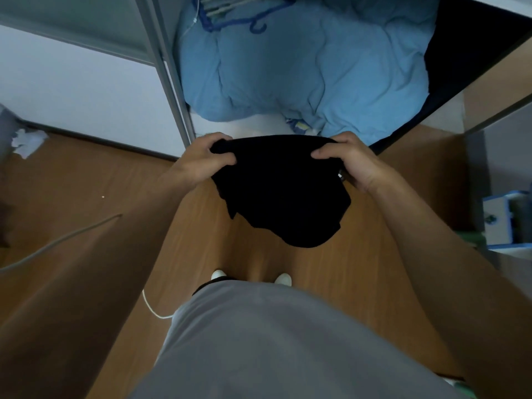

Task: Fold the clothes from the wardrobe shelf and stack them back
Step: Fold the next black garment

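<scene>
A black garment [279,191] hangs in the air in front of me, above the wooden floor. My left hand [201,159] grips its upper left edge with curled fingers. Its upper right edge is gripped by my right hand [348,159]. The cloth sags in a bunch below both hands. Just beyond my hands is the open wardrobe, whose bottom shelf [244,123] holds a large crumpled light blue bedding bundle [311,67].
Blue hangers [230,15] lie on top of the blue bundle. The wardrobe's sliding door frame [169,79] stands at the left. A white cable [152,306] lies on the floor by my feet. A blue and white box [501,217] sits at the right. Crumpled paper [27,142] lies at the left wall.
</scene>
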Motion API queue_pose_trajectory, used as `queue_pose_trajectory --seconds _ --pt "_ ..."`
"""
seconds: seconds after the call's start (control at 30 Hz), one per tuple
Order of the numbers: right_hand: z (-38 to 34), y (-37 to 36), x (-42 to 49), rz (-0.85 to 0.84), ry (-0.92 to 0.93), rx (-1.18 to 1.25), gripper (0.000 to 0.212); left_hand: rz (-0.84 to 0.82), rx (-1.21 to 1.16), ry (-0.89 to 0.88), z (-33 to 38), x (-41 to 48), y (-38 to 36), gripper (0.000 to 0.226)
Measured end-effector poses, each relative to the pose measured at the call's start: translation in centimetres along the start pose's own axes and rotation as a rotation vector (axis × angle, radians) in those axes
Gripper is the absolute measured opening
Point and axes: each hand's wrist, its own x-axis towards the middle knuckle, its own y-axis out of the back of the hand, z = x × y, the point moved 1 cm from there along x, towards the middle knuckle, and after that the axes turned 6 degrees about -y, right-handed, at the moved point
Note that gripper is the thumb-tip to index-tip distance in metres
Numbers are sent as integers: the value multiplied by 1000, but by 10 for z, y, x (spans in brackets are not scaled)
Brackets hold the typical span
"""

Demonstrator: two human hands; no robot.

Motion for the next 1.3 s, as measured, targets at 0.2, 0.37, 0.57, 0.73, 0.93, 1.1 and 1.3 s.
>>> queue_pose_trajectory --seconds 0.2,0.37,0.57,0.73,0.93,1.1,1.3 --pt "-5 -19 14 31 25 -3 12 93 -428 51 9 -7 24 26" --pt "-10 -26 26 11 58 -51 20 128 -497 -15 43 -1 48 35" --pt "-18 -47 37 11 28 610 23 119 -456 -135 78 11 78 19" --pt "-36 -45 35 14 10 794 25 158 -294 -271 93 19 89 19" --pt "-48 -32 32 28 -58 742 22 71 -516 -253 108 23 72 19" --pt "-35 -8 28 -19 -31 836 31 194 -471 -127 115 34 53 21" --pt "26 -51 26 -124 24 692 52 252 -725 95 118 34 39 27"
